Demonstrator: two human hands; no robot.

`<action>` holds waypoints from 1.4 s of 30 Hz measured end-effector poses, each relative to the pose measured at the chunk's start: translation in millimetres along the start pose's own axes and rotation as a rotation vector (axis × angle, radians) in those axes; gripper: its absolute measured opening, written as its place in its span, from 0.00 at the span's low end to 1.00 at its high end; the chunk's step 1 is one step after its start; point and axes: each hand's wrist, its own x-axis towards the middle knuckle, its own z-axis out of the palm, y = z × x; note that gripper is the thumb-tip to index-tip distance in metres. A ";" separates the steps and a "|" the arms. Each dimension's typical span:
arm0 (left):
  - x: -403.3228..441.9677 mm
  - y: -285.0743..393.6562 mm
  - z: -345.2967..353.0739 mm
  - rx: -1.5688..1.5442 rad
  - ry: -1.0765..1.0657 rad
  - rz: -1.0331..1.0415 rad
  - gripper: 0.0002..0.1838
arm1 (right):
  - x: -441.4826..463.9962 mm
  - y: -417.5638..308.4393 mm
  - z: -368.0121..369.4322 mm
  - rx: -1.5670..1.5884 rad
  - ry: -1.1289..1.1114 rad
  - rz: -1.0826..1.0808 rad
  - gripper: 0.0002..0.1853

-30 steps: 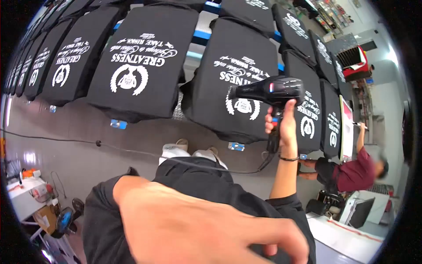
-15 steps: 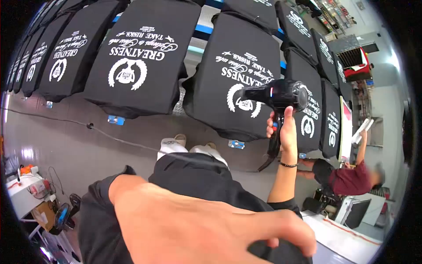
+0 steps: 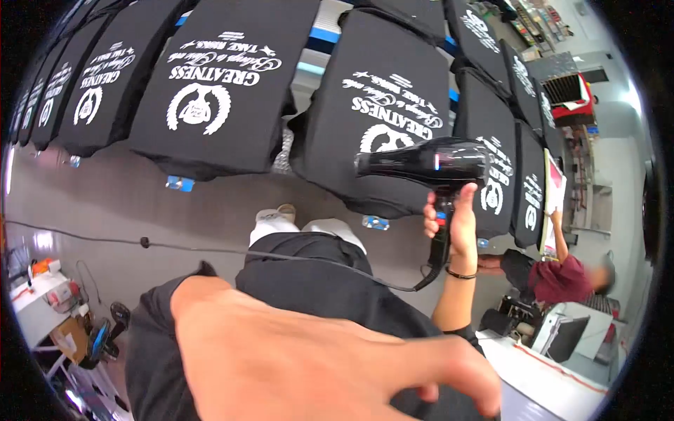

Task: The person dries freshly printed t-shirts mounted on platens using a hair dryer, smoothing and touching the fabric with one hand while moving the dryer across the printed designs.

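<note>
My right hand, with a dark bracelet at the wrist, is wrapped round the handle of a black hair dryer. Its nozzle points left, over the white print of a black T-shirt stretched on a board. Large and blurred in the foreground is my left hand, back towards me. Its visible fingers are curved and apart, with nothing seen between them; the lower part is cut off by the frame. A power cord runs from the handle off to the left.
More printed black T-shirts lie on boards in rows, with blue clamps below. A person in a maroon top works at the right. A white table is lower right; a fan and cluttered desk are left.
The hair dryer has turned more side-on and sits slightly lower, its nozzle nearer the shirt's lower edge. Its cord has swung across my lap. The other person's arm has come down.
</note>
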 end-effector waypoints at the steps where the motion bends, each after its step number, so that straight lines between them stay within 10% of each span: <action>1: -0.3 -4.4 6.5 -0.011 0.013 -0.005 0.13 | 1.1 1.5 0.5 -0.040 0.023 -0.020 0.42; 10: 1.0 -26.2 9.7 -0.162 -0.041 -0.001 0.15 | 20.7 -7.3 -4.1 -0.434 0.093 -0.296 0.41; 13: 0.3 -26.7 4.1 -0.201 -0.098 0.006 0.16 | 26.6 -20.3 -12.1 -0.068 0.005 -0.083 0.43; 14: -26.6 -2.6 1.5 -0.433 -0.078 -0.825 0.20 | 33.8 -15.5 -15.4 -0.157 0.039 -0.151 0.42; 15: -25.0 -42.9 12.8 -0.478 0.187 0.110 0.26 | 38.0 -15.7 -18.0 -0.282 0.042 -0.233 0.42; 20: -56.1 -87.2 -34.3 -0.229 0.854 -0.138 0.39 | 48.5 -30.0 -48.5 -0.046 -0.018 -0.126 0.40; 40: 86.3 -203.6 28.8 -0.713 0.268 0.068 0.42 | 33.3 -42.6 -208.3 0.142 -0.086 -0.183 0.40; 42: 93.3 -207.7 17.9 -0.685 0.571 0.043 0.38 | 41.4 -40.2 -211.6 -0.062 0.045 -0.264 0.40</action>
